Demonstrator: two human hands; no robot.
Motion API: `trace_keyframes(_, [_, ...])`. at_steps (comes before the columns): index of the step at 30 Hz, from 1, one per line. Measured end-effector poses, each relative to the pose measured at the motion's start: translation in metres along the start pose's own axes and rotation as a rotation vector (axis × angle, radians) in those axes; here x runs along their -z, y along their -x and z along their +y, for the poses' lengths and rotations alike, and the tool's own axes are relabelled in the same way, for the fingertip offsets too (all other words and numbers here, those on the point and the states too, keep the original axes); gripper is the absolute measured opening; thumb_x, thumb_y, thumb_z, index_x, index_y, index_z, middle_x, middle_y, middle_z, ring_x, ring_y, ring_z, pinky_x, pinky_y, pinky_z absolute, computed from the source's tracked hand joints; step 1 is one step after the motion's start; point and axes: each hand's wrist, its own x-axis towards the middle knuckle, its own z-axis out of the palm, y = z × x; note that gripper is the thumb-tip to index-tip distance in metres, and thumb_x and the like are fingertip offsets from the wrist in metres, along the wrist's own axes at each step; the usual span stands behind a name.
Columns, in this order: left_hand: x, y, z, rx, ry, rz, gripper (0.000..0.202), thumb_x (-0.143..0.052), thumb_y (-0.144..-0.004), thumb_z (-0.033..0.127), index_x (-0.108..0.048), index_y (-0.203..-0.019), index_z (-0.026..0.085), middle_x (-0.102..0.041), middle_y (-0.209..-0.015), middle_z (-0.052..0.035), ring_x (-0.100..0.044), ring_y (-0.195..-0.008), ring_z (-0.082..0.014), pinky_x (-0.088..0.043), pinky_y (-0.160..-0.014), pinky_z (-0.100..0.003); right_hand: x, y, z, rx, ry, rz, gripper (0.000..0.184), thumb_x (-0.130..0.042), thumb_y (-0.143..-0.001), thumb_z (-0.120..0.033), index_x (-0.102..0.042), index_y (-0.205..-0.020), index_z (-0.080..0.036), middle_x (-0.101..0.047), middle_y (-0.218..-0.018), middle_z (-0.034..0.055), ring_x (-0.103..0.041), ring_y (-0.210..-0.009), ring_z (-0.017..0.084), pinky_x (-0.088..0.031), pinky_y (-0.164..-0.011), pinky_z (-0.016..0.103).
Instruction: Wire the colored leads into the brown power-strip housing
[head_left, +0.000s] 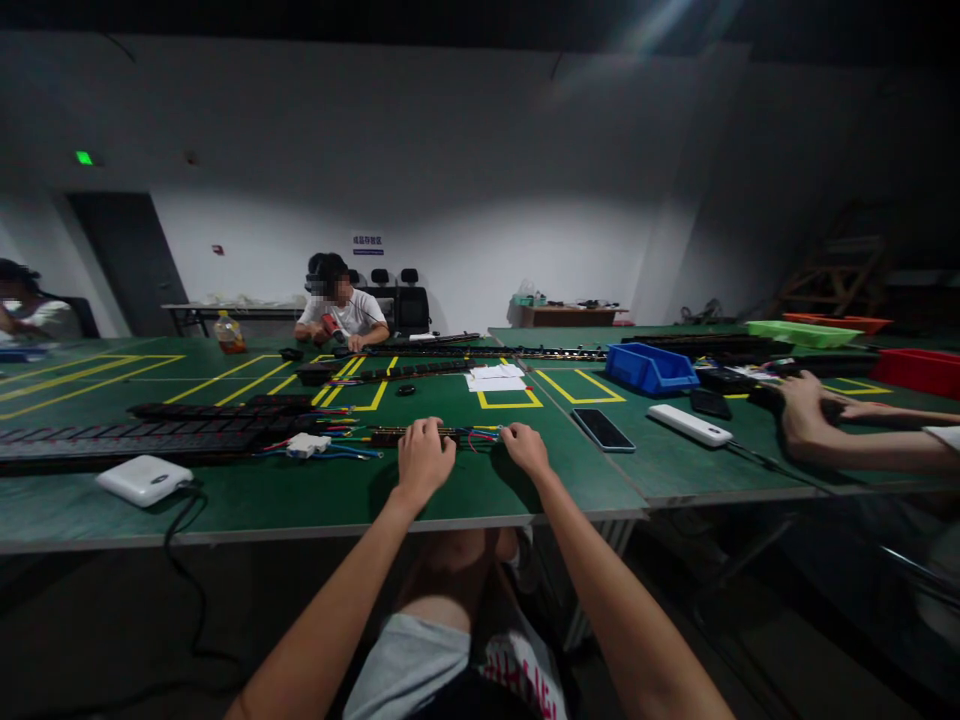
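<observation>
Under the curled fingers of the left hand (426, 462), a dark wired strip (386, 438) lies seemingly steadied, its coloured wires (484, 434) reaching the right hand (526, 450), though whether either grips is hidden.

A sign (367, 241) on the wall (465, 180) reads "成品存放区".
</observation>
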Motion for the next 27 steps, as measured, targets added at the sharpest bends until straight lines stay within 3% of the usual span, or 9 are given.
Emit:
trace_keyframes(4, [-0.024,-0.021,-0.018,-0.094,-0.058,-0.041,0.037,-0.047,-0.097,0.020,-0.063,-0.130,0.017,-0.066,-0.135,-0.0127,-0.056,-0.131,-0.0265,-0.041,-0.115,-0.042,0.001,0.001,0.000,-0.009,-0.022,0.022,0.037,-0.043,-0.103,-0.035,-0.076,-0.102,-0.019,-0.077,-0.102,0.0104,-0.067,-0.089,0.019,-0.038,-0.069,0.024])
trace_keyframes(10, [-0.047,-0.015,-0.028,-0.127,-0.086,-0.086,0.049,-0.036,-0.100,0.017,-0.056,-0.144,0.012,-0.057,-0.151,-0.0132,-0.047,-0.145,-0.0256,-0.031,-0.124,-0.043,0.000,0.000,0.004,-0.038,-0.116,0.151,0.033,-0.043,-0.101,-0.032,-0.073,-0.107,-0.020,-0.075,-0.102,0.0085,-0.066,-0.091,0.019,-0.039,-0.073,0.025])
trace_keyframes(16, [-0.055,-0.013,-0.029,-0.130,-0.152,-0.130,0.052,-0.045,-0.097,0.025,-0.056,-0.145,0.008,-0.053,-0.155,-0.0169,-0.044,-0.147,-0.0313,-0.030,-0.125,-0.048,-0.003,-0.001,0.005,0.127,-0.137,0.209,0.034,-0.049,-0.095,-0.028,-0.069,-0.121,-0.019,-0.070,-0.096,0.0055,-0.063,-0.089,0.019,-0.042,-0.079,0.026])
trace_keyframes(19, [-0.053,-0.013,-0.029,-0.147,-0.172,-0.149,0.053,-0.047,-0.096,0.026,-0.056,-0.144,0.009,-0.051,-0.156,-0.0174,-0.044,-0.148,-0.0316,-0.029,-0.126,-0.048,-0.004,0.001,0.003,0.162,-0.096,0.182,0.036,-0.051,-0.095,-0.029,-0.069,-0.125,-0.021,-0.069,-0.103,0.0060,-0.063,-0.092,0.018,-0.043,-0.083,0.025])
trace_keyframes(27, [-0.052,-0.014,-0.028,-0.118,-0.199,-0.151,0.054,-0.052,-0.093,0.027,-0.057,-0.144,0.011,-0.046,-0.159,-0.0221,-0.041,-0.150,-0.0342,-0.030,-0.124,-0.049,0.000,0.006,-0.006,0.128,0.071,-0.003,0.034,-0.045,-0.101,-0.032,-0.077,-0.108,-0.024,-0.073,-0.111,0.0072,-0.065,-0.100,0.019,-0.042,-0.083,0.024])
